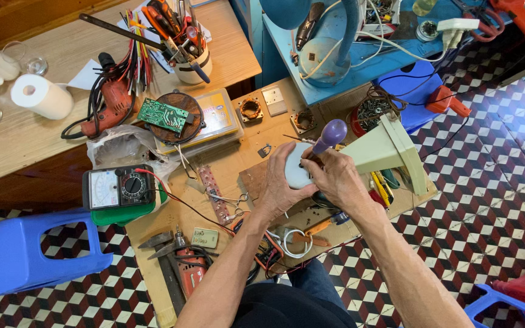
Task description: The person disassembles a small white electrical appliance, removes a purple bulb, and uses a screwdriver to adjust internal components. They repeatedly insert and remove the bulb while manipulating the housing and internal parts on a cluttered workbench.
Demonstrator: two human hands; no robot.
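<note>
Over the cluttered surface [238, 159], our left hand [281, 182] cups a white round housing [295, 173] while our right hand [335, 177] grips a purple-handled screwdriver [329, 136] against it.

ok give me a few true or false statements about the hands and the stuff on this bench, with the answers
1. The right hand holds a screwdriver with a purple handle. True.
2. The left hand rests flat on the bare wooden bench. False: its grip is on a pale rounded housing, held against the right hand.
3. The analog multimeter lies to the left of both hands. True.
4. The green circuit board lies on the checkered floor. False: it sits on a round coil plate on the bench.
5. The roll of white paper stands between the two hands. False: it lies far off on the wooden table at the left.
</note>
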